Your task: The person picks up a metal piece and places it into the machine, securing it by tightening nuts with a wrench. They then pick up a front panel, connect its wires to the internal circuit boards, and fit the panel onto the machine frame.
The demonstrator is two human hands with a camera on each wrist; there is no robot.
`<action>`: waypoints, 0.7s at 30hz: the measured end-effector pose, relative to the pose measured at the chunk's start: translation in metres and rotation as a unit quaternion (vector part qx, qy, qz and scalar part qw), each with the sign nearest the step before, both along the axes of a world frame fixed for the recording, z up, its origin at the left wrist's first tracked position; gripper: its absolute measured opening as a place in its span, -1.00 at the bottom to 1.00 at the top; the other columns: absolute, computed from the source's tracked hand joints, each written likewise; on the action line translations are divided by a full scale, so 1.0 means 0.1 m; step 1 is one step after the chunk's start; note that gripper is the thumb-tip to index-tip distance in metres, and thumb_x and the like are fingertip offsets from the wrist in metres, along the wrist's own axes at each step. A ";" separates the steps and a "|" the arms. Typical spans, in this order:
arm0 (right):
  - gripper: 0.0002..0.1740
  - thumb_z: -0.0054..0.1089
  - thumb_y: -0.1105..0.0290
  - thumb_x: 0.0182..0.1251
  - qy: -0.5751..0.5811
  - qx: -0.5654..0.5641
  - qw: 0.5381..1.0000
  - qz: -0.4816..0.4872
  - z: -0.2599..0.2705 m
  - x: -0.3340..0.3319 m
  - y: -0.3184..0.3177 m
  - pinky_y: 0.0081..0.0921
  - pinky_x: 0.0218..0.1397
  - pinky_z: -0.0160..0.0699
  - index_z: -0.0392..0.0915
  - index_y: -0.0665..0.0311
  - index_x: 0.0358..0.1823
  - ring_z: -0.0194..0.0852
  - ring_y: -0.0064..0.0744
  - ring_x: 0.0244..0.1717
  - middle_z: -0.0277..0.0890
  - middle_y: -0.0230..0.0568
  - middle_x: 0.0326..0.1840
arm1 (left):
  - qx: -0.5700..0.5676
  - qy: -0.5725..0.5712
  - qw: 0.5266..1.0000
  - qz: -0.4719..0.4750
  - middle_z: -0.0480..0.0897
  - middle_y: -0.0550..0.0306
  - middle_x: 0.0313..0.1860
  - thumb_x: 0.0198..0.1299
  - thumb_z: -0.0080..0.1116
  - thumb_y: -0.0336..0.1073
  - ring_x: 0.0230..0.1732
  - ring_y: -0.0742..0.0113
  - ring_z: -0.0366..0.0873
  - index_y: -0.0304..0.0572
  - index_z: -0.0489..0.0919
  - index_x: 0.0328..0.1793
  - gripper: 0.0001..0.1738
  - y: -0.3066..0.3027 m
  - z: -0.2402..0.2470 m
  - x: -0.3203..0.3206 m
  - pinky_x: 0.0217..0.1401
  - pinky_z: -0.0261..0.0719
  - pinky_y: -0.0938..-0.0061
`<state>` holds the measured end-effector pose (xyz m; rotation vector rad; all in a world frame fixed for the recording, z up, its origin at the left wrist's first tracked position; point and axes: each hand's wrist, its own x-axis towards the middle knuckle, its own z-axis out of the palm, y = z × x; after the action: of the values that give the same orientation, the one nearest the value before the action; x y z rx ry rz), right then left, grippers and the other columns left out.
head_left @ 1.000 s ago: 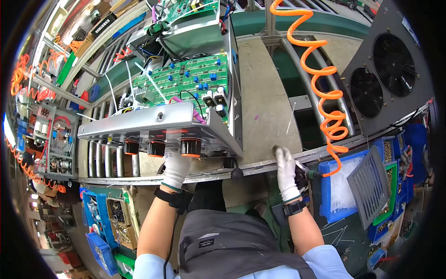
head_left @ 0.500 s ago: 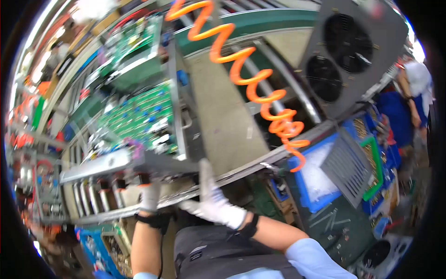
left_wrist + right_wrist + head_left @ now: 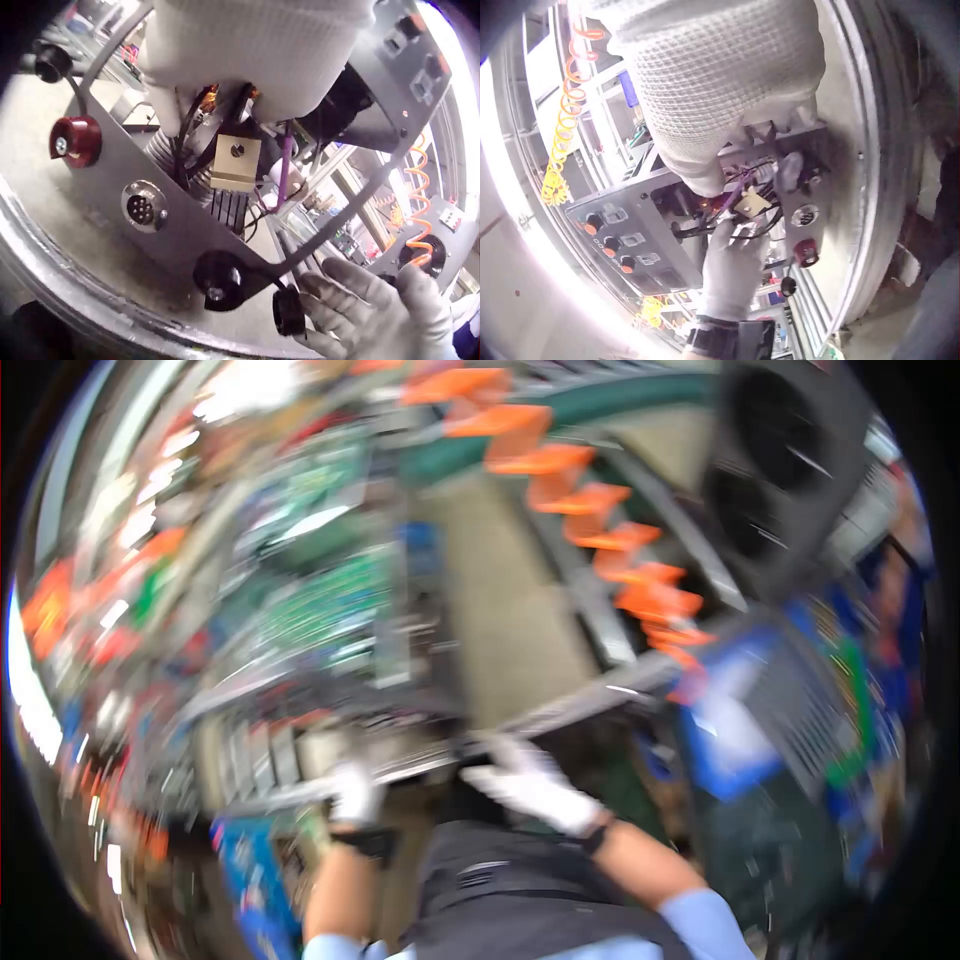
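Observation:
My white-gloved left hand [image 3: 356, 794] is at the grey front panel [image 3: 172, 232] of an electronics chassis. In the left wrist view this hand [image 3: 255, 60] reaches over the panel's opening, with black cables [image 3: 184, 142] and a brass-coloured block [image 3: 236, 161] below it. Its fingertips are hidden among the cables. The gloved right hand [image 3: 535, 785] is at the panel's near edge; in the left wrist view it [image 3: 382, 311] shows its palm, fingers relaxed, beside a dangling black cap [image 3: 289, 311]. A red connector [image 3: 76, 142] and a round multi-pin socket [image 3: 145, 207] sit on the panel.
Green circuit boards [image 3: 335, 600] fill the chassis behind the panel. An orange coiled hose [image 3: 590, 500] hangs over the rollers. To the right are a grey fan panel [image 3: 780, 470] and a blue bin [image 3: 730, 730]. The bench's metal edge [image 3: 570, 705] runs in front.
The right hand has come left from the bench edge to the chassis front. My left hand stays at the panel. The head view has swung, and it is blurred now.

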<state>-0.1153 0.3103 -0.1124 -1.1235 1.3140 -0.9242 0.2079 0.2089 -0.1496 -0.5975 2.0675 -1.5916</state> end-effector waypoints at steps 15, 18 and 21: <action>-0.17 0.09 0.36 0.39 0.041 -0.332 0.931 -0.146 0.20 0.93 -1.23 -0.29 0.53 -0.01 -0.16 0.42 0.54 0.08 -0.11 0.46 0.04 0.16 0.50 | -0.007 0.740 0.459 0.492 0.69 -0.11 -0.22 0.18 -0.03 -0.25 -0.15 -0.09 0.64 -0.10 0.69 -0.21 -0.73 3.03 0.52 1.76 -0.01 0.58 0.14; -0.14 0.10 0.33 0.40 0.129 -0.330 0.921 -0.162 -0.13 0.72 -1.41 -0.32 0.53 -0.02 -0.21 0.44 0.55 0.07 -0.13 0.47 0.01 0.15 0.52 | -0.115 0.733 0.485 0.463 0.69 -0.12 -0.23 0.09 0.04 -0.30 -0.16 -0.11 0.64 -0.10 0.68 -0.22 -0.78 3.16 0.29 2.66 -0.02 0.58 0.13; -0.13 0.10 0.34 0.44 0.040 -0.277 0.948 -0.152 -0.29 0.60 -1.46 -0.43 0.36 0.26 -0.24 0.37 0.58 0.33 -0.30 0.22 0.23 -0.02 0.41 | -0.080 0.729 0.450 0.509 0.68 -0.09 -0.20 0.08 0.06 -0.31 -0.07 -0.07 0.62 -0.06 0.65 -0.09 -0.73 2.92 0.31 3.19 0.07 0.54 0.14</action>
<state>-0.0552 0.1640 -0.1409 -1.4130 1.3546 -1.5575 0.5274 0.5014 -0.1189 -3.2481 1.2317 -0.1568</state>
